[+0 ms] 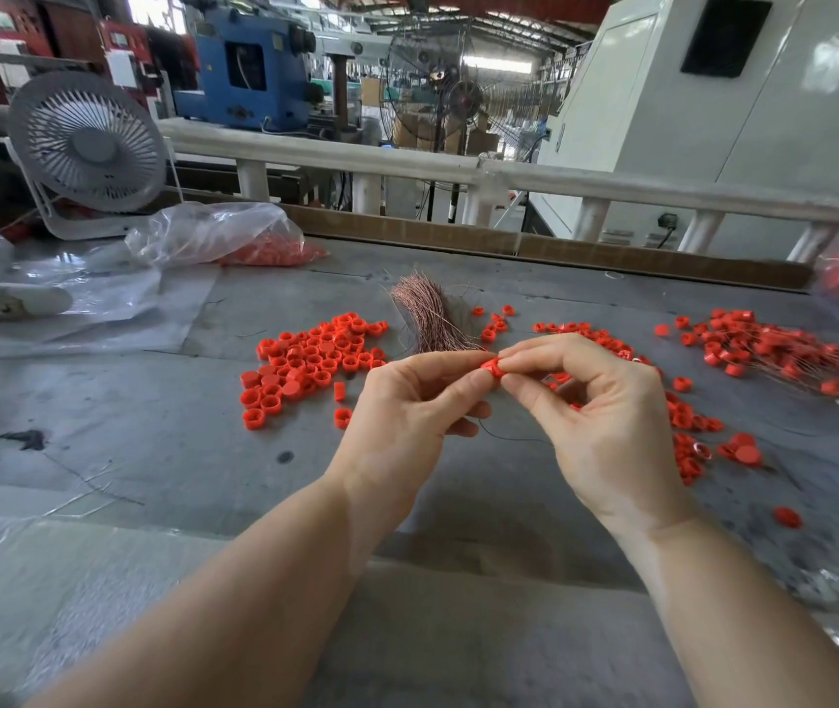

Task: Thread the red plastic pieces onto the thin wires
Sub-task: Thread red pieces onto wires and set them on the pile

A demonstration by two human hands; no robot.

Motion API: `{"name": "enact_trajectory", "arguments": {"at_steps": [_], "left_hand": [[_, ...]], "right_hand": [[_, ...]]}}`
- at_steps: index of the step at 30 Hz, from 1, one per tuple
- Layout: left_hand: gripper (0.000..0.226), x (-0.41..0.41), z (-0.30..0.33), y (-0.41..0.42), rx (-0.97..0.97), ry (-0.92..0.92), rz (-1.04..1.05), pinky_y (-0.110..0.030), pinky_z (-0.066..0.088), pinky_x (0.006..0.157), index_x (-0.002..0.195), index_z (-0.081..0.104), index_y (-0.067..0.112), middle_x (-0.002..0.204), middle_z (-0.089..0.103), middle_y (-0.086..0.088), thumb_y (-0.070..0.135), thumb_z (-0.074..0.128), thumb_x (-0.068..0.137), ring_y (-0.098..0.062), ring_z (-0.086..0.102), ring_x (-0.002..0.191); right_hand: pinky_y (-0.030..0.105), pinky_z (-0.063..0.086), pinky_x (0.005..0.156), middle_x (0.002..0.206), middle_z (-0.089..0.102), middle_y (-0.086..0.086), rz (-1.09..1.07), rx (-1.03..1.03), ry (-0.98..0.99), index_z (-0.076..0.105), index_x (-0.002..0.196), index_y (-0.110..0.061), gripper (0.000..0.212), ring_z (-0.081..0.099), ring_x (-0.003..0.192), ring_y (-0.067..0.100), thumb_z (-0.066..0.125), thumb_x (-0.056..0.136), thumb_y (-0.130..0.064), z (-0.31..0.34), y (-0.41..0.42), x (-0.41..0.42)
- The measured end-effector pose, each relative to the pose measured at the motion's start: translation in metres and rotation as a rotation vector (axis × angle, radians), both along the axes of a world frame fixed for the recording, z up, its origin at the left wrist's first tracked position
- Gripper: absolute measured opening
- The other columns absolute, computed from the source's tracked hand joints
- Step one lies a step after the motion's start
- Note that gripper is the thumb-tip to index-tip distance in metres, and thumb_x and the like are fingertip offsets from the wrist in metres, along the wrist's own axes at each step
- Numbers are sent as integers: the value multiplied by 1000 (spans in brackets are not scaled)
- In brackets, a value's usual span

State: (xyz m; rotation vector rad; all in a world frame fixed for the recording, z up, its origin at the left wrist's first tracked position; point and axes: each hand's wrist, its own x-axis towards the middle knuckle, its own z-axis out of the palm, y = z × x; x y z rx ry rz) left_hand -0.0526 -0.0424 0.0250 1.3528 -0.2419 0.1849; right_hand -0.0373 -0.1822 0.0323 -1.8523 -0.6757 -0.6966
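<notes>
Red plastic ring piece (491, 368) at frame centre, pinched between my left hand (407, 416) and right hand (606, 416) fingertips; thin dark wire (496, 435) trails below. Coppery wire bundle (430, 319) lies just above, loose red pieces (312, 362) at left.

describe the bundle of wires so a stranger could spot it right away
On the grey worktable, look past the two hands, between the red plastic piece piles. The bundle of thin coppery-pink wires lies there, fanned like a brush: the only non-red, hair-like thing.

Grey table (151, 442): red pieces (310, 357), wire bundle (430, 319), plastic bag (213, 232), fan (88, 145).
</notes>
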Motion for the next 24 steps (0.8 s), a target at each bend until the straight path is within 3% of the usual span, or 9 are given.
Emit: {"name": "enact_trajectory", "arguments": {"at_steps": [5,17,24], "left_hand": [[16,0,0,0,-52,44,-27,-15,48,54,86,72,18,69,69,4,7,61,83,-3,59,58],[13,1,-2,0,-113,103,-91,-14,48,53,82,74,18,69,69,4,14,64,75,-3,59,57],[19,1,-1,1,6,19,-2,-15,48,54,85,72,20,69,70,4,5,61,84,-3,59,59]], "right_hand": [[21,45,58,84,67,-12,-14,7,16,69,80,-20,19,62,79,5,71,78,-1,2,1,-2],[11,41,62,83,66,-8,1,-12,12,70,79,-16,14,61,79,5,72,76,-2,2,-1,-2],[8,40,65,82,66,-8,22,-25,4,70,79,-16,19,61,80,3,72,74,2,2,-2,0]]}}
